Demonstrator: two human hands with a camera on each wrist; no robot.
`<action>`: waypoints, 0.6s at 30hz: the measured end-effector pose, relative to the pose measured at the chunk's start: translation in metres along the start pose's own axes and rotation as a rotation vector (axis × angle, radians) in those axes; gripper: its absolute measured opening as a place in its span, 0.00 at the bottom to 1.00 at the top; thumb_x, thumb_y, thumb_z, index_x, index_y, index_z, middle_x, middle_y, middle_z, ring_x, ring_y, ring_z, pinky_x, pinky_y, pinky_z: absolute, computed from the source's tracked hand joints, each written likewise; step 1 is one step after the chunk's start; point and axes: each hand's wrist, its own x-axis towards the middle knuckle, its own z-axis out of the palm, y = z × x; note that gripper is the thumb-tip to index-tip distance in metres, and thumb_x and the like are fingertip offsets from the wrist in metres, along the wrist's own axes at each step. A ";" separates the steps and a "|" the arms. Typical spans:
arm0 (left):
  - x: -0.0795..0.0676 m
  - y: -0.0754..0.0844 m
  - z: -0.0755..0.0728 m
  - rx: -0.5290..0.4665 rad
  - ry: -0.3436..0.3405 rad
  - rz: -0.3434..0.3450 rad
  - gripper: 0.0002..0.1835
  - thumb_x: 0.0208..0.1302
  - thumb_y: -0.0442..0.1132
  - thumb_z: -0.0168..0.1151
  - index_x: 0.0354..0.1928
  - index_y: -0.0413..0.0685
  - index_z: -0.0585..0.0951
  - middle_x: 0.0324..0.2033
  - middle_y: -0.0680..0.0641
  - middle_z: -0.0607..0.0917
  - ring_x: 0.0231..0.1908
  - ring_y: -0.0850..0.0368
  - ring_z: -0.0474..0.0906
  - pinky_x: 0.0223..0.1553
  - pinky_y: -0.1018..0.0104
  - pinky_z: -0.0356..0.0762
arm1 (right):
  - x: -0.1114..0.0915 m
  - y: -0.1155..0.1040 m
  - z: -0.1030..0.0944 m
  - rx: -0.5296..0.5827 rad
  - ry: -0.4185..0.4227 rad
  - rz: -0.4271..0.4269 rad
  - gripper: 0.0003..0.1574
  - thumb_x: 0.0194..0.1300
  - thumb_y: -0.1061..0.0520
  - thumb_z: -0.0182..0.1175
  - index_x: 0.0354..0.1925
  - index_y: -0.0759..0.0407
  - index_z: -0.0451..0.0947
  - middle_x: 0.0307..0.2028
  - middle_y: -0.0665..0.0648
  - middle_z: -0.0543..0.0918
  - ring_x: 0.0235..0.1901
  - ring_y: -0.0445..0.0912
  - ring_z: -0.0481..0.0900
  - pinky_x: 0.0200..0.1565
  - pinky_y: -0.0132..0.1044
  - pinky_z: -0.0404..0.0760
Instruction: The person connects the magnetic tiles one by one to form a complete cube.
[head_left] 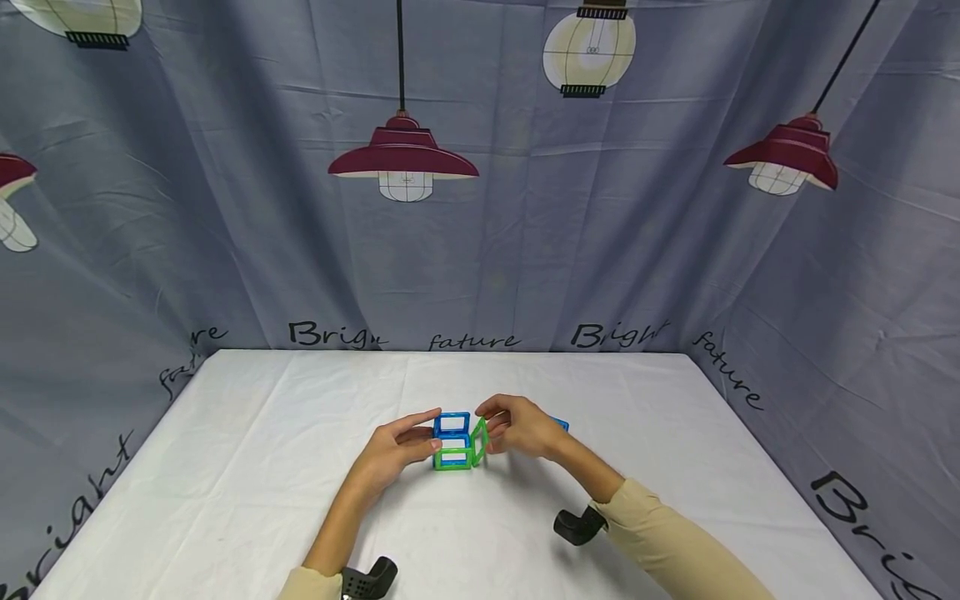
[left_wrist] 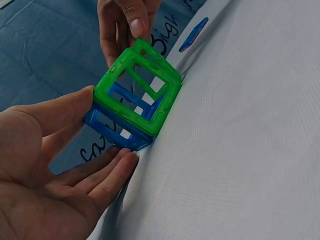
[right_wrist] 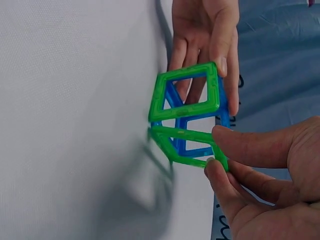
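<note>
Blue and green see-through magnetic tiles form an open box on the white table. A green front tile (right_wrist: 213, 92) stands against blue tiles (head_left: 453, 415) at its back and left. My left hand (head_left: 386, 458) holds the box's left side, thumb at the front green corner and fingers along the blue side. On the right, a green tile (right_wrist: 185, 134) leans outward at an angle, its near edge close to the box's corner. My right hand (head_left: 525, 427) pinches that tile's outer edge between thumb and fingers.
Another blue tile (left_wrist: 194, 34) lies on the white table (head_left: 262, 467), partly behind my right hand in the head view. A grey-blue curtain (head_left: 480, 250) printed with lamps and lettering surrounds the table's back and sides.
</note>
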 end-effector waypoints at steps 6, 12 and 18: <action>0.000 0.001 0.001 -0.013 -0.003 0.012 0.29 0.62 0.41 0.73 0.67 0.52 0.79 0.58 0.38 0.84 0.57 0.51 0.82 0.61 0.50 0.77 | 0.001 -0.003 0.005 -0.004 0.010 0.010 0.35 0.49 0.71 0.75 0.57 0.66 0.77 0.45 0.60 0.82 0.44 0.51 0.80 0.49 0.39 0.83; 0.000 0.001 0.001 -0.026 -0.013 0.023 0.30 0.63 0.40 0.72 0.67 0.51 0.78 0.58 0.38 0.84 0.57 0.51 0.82 0.60 0.52 0.78 | 0.003 -0.004 0.008 0.007 0.020 0.029 0.34 0.50 0.69 0.76 0.56 0.65 0.78 0.46 0.61 0.82 0.44 0.49 0.80 0.51 0.41 0.83; 0.000 0.000 0.001 -0.020 -0.015 0.027 0.30 0.63 0.41 0.72 0.67 0.51 0.78 0.58 0.38 0.84 0.57 0.50 0.82 0.61 0.50 0.78 | 0.005 -0.003 0.010 0.006 0.039 0.018 0.33 0.50 0.69 0.76 0.55 0.65 0.78 0.46 0.61 0.83 0.44 0.48 0.81 0.52 0.41 0.84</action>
